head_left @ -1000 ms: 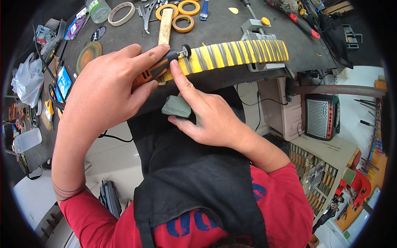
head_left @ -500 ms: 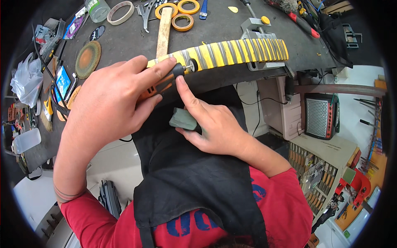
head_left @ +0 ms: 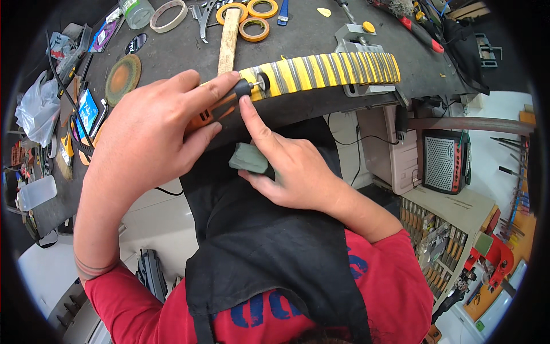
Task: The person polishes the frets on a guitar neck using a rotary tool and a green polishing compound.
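At table (head_left: 321,40) front edge, head view: left hand (head_left: 149,135) wrapped closed around orange-black rotary tool (head_left: 220,106), tool tip against striped yellow-grey curved piece (head_left: 326,69) lying along table edge. Metal clamp (head_left: 358,37) pins striped piece near its right end. Right hand (head_left: 289,166) below edge, index finger raised touching tool neck, remaining fingers curled around green block (head_left: 249,159). Wooden handle (head_left: 229,34), yellow tape rolls (head_left: 255,28) and round disc (head_left: 122,79) further back on table. Black apron (head_left: 258,241) below hands.
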Tool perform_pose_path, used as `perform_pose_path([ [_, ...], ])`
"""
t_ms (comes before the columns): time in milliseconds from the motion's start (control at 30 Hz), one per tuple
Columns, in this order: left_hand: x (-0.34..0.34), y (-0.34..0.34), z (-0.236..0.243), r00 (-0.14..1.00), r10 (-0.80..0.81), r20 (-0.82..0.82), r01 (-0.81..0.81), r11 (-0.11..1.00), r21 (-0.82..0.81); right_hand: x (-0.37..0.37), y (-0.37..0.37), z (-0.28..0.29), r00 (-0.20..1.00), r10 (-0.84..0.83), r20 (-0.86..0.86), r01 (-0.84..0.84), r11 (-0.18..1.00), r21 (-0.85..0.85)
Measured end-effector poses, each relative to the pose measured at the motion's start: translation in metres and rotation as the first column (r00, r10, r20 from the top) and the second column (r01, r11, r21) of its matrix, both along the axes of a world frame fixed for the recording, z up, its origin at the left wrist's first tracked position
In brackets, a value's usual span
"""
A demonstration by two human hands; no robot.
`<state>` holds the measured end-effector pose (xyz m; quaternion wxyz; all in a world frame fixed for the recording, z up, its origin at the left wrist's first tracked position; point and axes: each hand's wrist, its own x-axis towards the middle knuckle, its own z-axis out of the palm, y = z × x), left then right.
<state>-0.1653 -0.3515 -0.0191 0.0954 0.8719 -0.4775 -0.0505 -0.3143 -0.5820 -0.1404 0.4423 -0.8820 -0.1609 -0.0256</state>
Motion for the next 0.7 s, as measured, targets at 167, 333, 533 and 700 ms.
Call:
perform_pose_path([
  [167, 0.009, -0.004, 0.003, 0.998, 0.032, 0.052, -0.032, 0.999, 0.004, 0.019, 0.001, 0.003, 0.999, -0.04, 0.022, 0.04, 0.999, 0.033],
  [333, 0.024, -0.002, 0.003, 0.994, 0.053, 0.098, -0.052, 0.999, -0.01, 0.009, 0.004, 0.012, 0.994, -0.106, -0.029, 0.109, 0.977, 0.184],
  [533, 0.013, 0.01, 0.028, 0.995, 0.065, -0.082, -0.072, 0.994, -0.082, 0.006, 0.002, 0.012, 0.92, -0.387, -0.053, 0.385, 0.873, 0.298],
  [700, -0.025, 0.02, 0.024, 0.994, 0.036, -0.106, -0.05, 0.991, -0.127, 0.011, -0.002, -0.001, 0.891, -0.426, 0.156, 0.375, 0.886, 0.273],
])
